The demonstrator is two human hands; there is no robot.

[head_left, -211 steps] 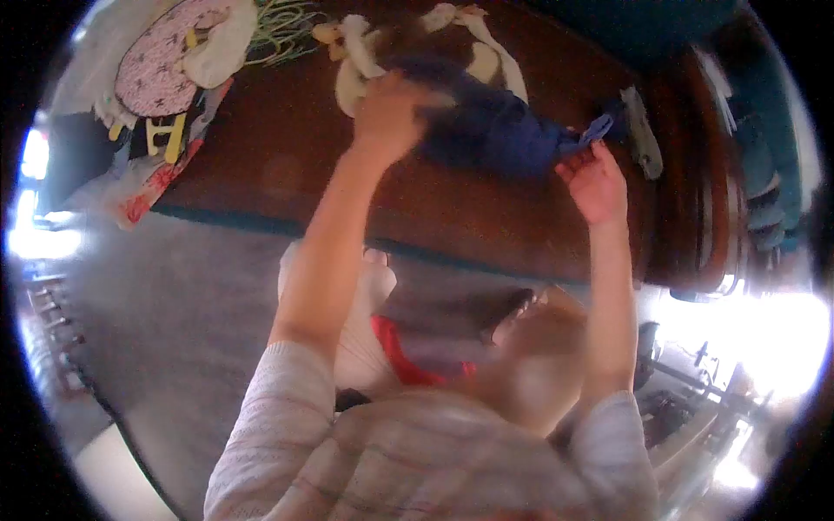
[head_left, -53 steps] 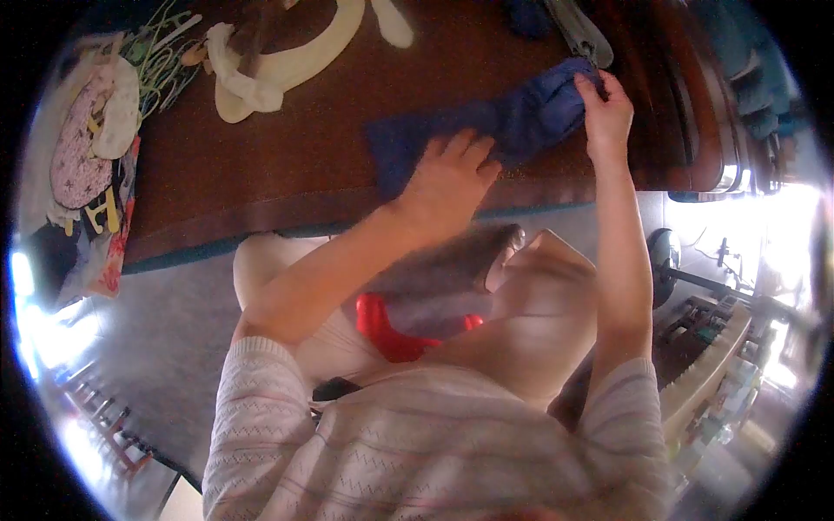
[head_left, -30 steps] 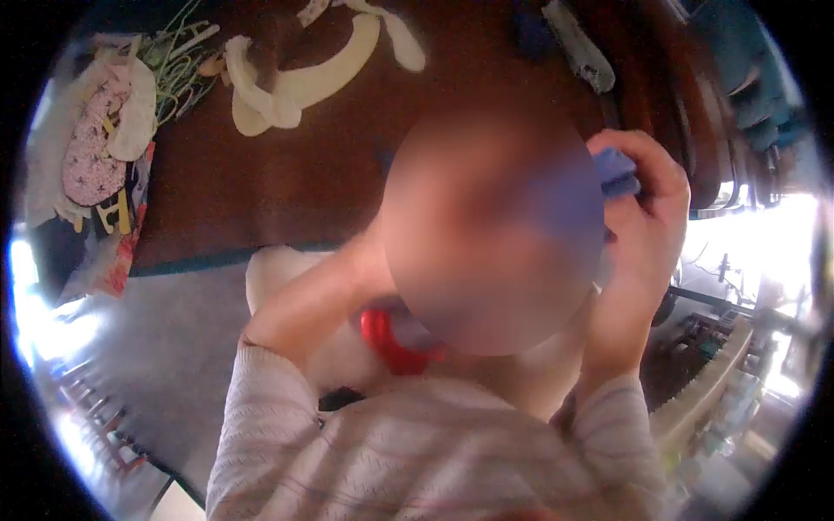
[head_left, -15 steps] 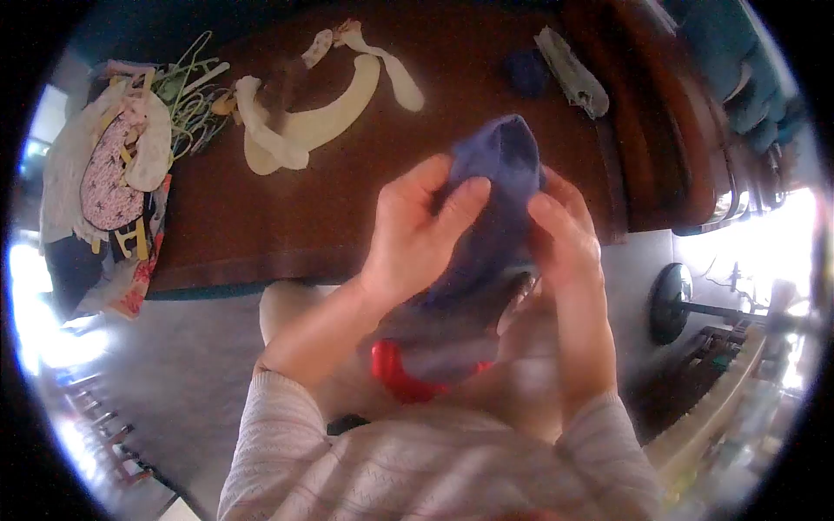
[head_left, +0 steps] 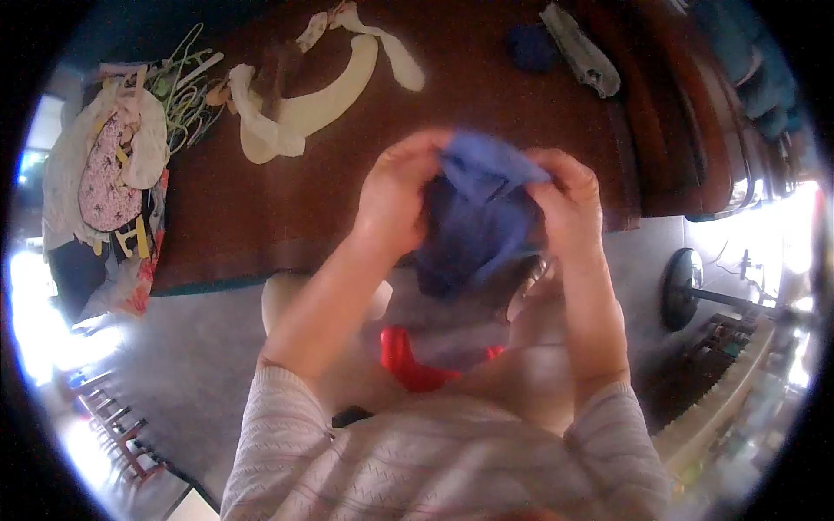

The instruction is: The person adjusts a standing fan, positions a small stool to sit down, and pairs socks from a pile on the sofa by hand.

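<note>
A blue cloth garment (head_left: 473,217) hangs between my hands over the near edge of the table, its lower part loose. Its exact kind is not clear. My left hand (head_left: 395,191) pinches the upper left corner with bent fingers. At the upper right edge, my right hand (head_left: 569,195) grips the cloth between thumb and fingers. The top of the cloth looks folded over, lighter than the dark part below, and is slightly blurred.
Cream sock-like pieces (head_left: 334,100) lie on the brown table (head_left: 347,234). Beyond my hands are a dark blue bundle (head_left: 532,48) and a folded grey cloth (head_left: 584,56). Green hangers (head_left: 187,95) and piled fabric (head_left: 69,174) sit left. Something red (head_left: 413,369) shows below.
My hands have moved apart at the top, spreading the blue garment wider. Its upright peaked opening has become a folded-over top edge. The view has shifted slightly.
</note>
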